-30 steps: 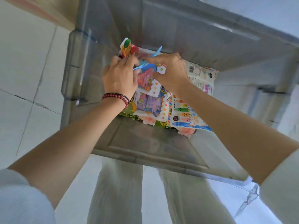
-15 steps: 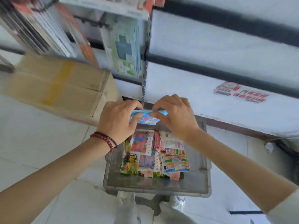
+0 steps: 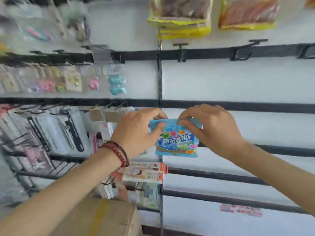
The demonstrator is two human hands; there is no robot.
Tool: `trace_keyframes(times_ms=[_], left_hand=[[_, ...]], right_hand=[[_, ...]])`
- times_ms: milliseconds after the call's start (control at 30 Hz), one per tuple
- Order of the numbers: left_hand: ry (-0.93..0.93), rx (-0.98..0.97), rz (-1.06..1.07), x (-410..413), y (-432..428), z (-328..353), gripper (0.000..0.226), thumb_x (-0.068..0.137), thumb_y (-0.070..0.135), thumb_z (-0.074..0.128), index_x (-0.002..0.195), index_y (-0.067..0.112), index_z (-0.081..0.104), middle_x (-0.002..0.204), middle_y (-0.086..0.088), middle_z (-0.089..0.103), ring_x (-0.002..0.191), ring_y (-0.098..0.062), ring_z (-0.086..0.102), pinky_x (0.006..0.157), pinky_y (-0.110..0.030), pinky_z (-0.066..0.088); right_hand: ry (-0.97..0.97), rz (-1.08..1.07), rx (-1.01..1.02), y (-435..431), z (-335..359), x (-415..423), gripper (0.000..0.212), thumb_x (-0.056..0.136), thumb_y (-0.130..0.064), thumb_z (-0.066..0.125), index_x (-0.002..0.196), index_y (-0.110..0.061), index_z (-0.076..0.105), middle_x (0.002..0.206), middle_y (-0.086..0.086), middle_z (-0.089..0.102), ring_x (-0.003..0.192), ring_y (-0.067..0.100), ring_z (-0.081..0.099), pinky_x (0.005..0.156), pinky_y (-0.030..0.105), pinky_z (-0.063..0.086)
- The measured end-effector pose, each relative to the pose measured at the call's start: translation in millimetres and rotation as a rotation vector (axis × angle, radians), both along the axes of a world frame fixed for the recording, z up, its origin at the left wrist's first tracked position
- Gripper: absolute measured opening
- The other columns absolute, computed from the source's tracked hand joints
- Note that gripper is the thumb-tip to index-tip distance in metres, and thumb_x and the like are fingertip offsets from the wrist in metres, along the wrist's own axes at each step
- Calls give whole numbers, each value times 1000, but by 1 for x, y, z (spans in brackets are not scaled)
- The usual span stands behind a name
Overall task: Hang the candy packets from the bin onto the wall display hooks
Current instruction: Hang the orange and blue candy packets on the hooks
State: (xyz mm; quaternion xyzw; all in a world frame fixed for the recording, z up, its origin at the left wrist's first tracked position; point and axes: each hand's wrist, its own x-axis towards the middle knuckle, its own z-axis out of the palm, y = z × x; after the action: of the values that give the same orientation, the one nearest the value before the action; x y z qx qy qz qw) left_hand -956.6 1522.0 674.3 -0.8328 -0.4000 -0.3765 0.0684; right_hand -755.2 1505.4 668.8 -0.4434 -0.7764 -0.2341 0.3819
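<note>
A blue candy packet [image 3: 177, 142] with white lettering hangs upright in front of the white wall panel. My left hand [image 3: 138, 132] pinches its top left corner, thumb on the front. My right hand [image 3: 211, 128] pinches its top right edge. Both hands hold it at chest height, just right of the vertical metal rail [image 3: 159, 79]. Black display hooks [image 3: 180, 48] stick out from the dark rail above, bare of goods. The bin is out of view.
Yellow snack bags [image 3: 180, 17] hang at the top. Left panel holds hanging toys [image 3: 115, 82] and dark packaged goods [image 3: 51, 130] on wire hooks. A cardboard box [image 3: 102, 218] sits low centre. Black horizontal rails [image 3: 238, 106] cross the white right panel.
Both hands lifted the blue packet out of the bin and raised it to the wall. The view swung up from the bin to the display panels.
</note>
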Motion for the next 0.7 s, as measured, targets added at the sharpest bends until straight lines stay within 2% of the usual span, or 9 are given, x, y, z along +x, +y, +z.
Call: trace_keyframes(times_ms=[133,267,300,433,533,700], left_hand=[[12,99,-50,-1,-15,77,14,82,41,51,88,33,61,75,23,56,77,-3,58,76,-33,48],[-8,166,-77,1,-26,122,12,83,45,59,84,33,58,68,24,53,73,2,50,65,-12,36],[-26,162,-94,3,-28,130,13,82,46,59,83,33,57,70,24,55,75,1,52,66,-11,36],[-79,154,-191,13,-37,151,15,80,49,53,83,34,57,76,20,61,75,-2,59,71,-31,50],[-84,155,-229,28,-38,159,13,81,47,56,83,34,57,72,22,58,72,-1,57,66,-31,50],[-46,152,-300,66,-32,169,10,84,44,59,82,35,57,68,25,53,70,1,54,60,-26,48]], right_hand=[[18,-4,139,-17,70,-2,25,87,-42,49,84,-25,67,76,-9,68,67,14,60,62,26,42],[37,9,151,-39,120,-2,24,86,-45,50,84,-28,66,76,-12,66,75,8,53,61,23,37],[31,13,146,-45,129,-1,24,86,-46,50,85,-28,66,78,-13,66,78,8,53,62,22,37],[-20,-10,100,-63,159,8,23,87,-46,51,88,-29,66,80,-18,62,79,6,53,59,19,36],[-64,-64,89,-75,172,22,24,87,-46,51,89,-28,66,80,-19,61,72,1,52,57,20,39],[-30,-206,34,-89,179,51,20,85,-43,55,90,-28,67,78,-22,53,70,5,53,53,11,32]])
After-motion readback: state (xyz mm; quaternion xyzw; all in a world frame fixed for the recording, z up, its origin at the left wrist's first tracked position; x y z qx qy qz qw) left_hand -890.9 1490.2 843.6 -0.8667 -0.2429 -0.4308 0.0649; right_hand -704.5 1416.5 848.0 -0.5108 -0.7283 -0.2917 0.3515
